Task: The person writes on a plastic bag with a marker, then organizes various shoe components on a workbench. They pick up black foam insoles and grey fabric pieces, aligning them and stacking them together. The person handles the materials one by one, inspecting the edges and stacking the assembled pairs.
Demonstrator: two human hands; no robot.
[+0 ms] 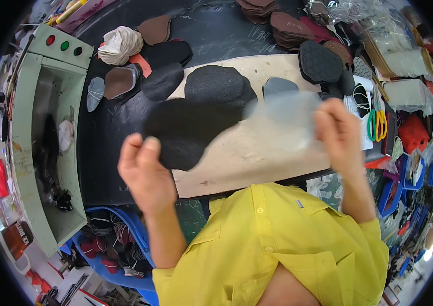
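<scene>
A black fabric piece (186,132) is pinched at its left end by the left hand (145,176), and a clear film sheet (282,120) is gripped by the right hand (338,135). Both are held above the beige cutting board (257,158), near the desk's front edge.

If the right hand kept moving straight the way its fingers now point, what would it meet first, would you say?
Probably the dark hexagon-patterned pad at the far edge of the cream board; the right hand, holding a clear plastic sheet, points up that way, though depth is unclear.
</scene>
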